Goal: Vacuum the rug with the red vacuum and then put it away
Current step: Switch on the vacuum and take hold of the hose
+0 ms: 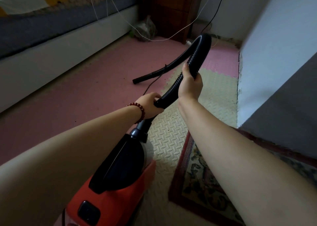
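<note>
The red vacuum (109, 194) with a black top sits low in the middle of the view, tilted away from me. Its black ribbed hose (199, 48) loops up and over, and the nozzle end (137, 80) lies on the pink floor mat. My left hand (149, 105), with a bead bracelet on the wrist, grips the hose close to the vacuum's neck. Higher up the loop, my right hand (190, 83) grips the hose. The patterned rug (197, 179) with a dark red border lies at the lower right, partly under my right arm.
A bed (51, 30) runs along the left. A dark wooden cabinet (173, 9) stands at the back with a plastic bag (145, 28) beside it. Thin cords (181, 30) hang across the back. A white and grey wall (277, 71) juts in at right. Cream foam mats (168, 140) cover the middle floor.
</note>
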`<state>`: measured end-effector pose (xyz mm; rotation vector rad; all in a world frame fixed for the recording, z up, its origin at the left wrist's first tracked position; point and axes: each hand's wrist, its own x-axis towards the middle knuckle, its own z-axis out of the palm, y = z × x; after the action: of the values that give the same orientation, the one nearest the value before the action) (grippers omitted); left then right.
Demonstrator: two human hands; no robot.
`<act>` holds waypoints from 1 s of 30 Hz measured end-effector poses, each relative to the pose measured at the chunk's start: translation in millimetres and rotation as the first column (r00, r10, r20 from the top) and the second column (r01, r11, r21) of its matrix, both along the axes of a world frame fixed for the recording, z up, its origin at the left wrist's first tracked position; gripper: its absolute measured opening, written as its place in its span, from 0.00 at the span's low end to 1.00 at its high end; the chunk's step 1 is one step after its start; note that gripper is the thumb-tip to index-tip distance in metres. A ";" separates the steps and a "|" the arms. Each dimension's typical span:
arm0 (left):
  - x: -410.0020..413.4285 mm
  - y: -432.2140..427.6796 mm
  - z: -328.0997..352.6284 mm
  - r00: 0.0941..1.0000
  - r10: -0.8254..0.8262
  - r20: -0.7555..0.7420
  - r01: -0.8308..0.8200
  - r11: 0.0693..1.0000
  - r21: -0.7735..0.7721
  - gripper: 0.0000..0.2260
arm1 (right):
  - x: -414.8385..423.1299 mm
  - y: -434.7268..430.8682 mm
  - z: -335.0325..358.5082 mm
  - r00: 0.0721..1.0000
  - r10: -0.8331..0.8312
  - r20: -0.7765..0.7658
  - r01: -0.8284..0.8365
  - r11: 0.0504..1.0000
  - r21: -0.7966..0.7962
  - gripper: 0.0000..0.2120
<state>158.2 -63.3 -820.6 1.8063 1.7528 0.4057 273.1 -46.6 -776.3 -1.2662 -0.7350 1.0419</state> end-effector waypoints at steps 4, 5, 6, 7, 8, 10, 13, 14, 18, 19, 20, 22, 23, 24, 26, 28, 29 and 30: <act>11.3 0.9 19.7 0.997 -0.058 0.045 0.058 0.998 0.000 0.21 | 7.6 -4.7 6.3 0.999 0.014 -0.052 -0.016 0.999 -0.042 0.13; 13.3 2.5 24.9 0.996 -0.066 0.067 0.066 0.998 0.006 0.22 | 9.2 -5.3 7.2 0.998 0.014 -0.067 -0.017 0.998 -0.055 0.13; 15.3 4.7 30.7 0.993 -0.075 0.088 0.074 0.997 0.015 0.22 | 11.3 -5.3 8.1 0.997 0.010 -0.075 -0.015 0.997 -0.070 0.13; 17.6 8.1 36.6 0.991 -0.084 0.101 0.083 0.996 0.022 0.23 | 13.7 -4.3 9.3 0.997 0.007 -0.076 -0.013 0.996 -0.084 0.12; 20.1 10.9 41.8 0.990 -0.096 0.108 0.093 0.995 0.031 0.24 | 16.2 -4.1 11.0 0.997 0.009 -0.070 -0.016 0.995 -0.099 0.12; 27.0 16.7 54.8 0.986 -0.123 0.108 0.119 0.992 0.045 0.23 | 21.5 -3.8 18.3 0.997 0.036 -0.062 -0.044 0.989 -0.140 0.12; 40.7 21.6 74.3 0.983 -0.135 0.121 0.132 0.991 0.034 0.19 | 30.2 -2.9 35.3 0.992 0.097 -0.083 -0.112 0.971 -0.213 0.13; 45.5 21.4 80.5 0.985 -0.120 0.125 0.117 0.993 0.035 0.17 | 32.3 -2.5 42.6 0.989 0.117 -0.092 -0.136 0.962 -0.237 0.14; 57.5 19.3 109.1 0.980 -0.015 0.199 0.025 0.999 -0.045 0.16 | 36.1 8.2 78.6 0.980 0.124 -0.153 -0.166 0.939 -0.301 0.12; 57.7 18.0 115.4 0.979 -0.008 0.206 0.026 0.996 -0.084 0.17 | 37.4 12.7 86.8 0.979 0.126 -0.159 -0.169 0.939 -0.301 0.10; 57.0 16.2 121.7 0.979 -0.008 0.203 0.034 0.992 -0.125 0.18 | 39.5 17.9 94.8 0.979 0.121 -0.162 -0.166 0.938 -0.304 0.09; 54.1 13.0 133.9 0.983 -0.008 0.185 0.047 0.977 -0.207 0.22 | 46.5 29.5 109.6 0.982 0.114 -0.150 -0.159 0.927 -0.339 0.11; 53.5 10.1 138.5 0.984 -0.007 0.178 0.051 0.969 -0.241 0.23 | 50.3 33.0 115.3 0.985 0.112 -0.135 -0.154 0.920 -0.360 0.12; 53.8 7.8 145.6 0.986 -0.007 0.169 0.053 0.961 -0.271 0.23 | 54.1 36.0 121.2 0.986 0.114 -0.124 -0.154 0.908 -0.388 0.12; 56.8 5.8 160.9 0.989 0.007 0.150 0.045 0.940 -0.339 0.21 | 58.5 36.5 131.3 0.982 0.155 -0.104 -0.185 0.878 -0.441 0.12; 60.3 8.7 175.3 0.978 0.083 0.191 0.000 0.917 -0.398 0.19 | 58.9 32.0 138.4 0.976 0.190 -0.105 -0.217 0.855 -0.471 0.10; 62.5 12.1 183.8 0.963 0.154 0.222 -0.049 0.908 -0.417 0.19 | 59.5 30.5 143.0 0.973 0.199 -0.115 -0.230 0.844 -0.485 0.09; 65.5 15.8 192.9 0.941 0.228 0.252 -0.104 0.899 -0.426 0.19 | 61.0 28.5 149.6 0.971 0.206 -0.118 -0.237 0.833 -0.500 0.07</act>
<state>223.7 -47.5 -627.7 1.2355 1.6390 0.3284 334.1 -18.1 -626.7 -1.6186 -0.5843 1.5312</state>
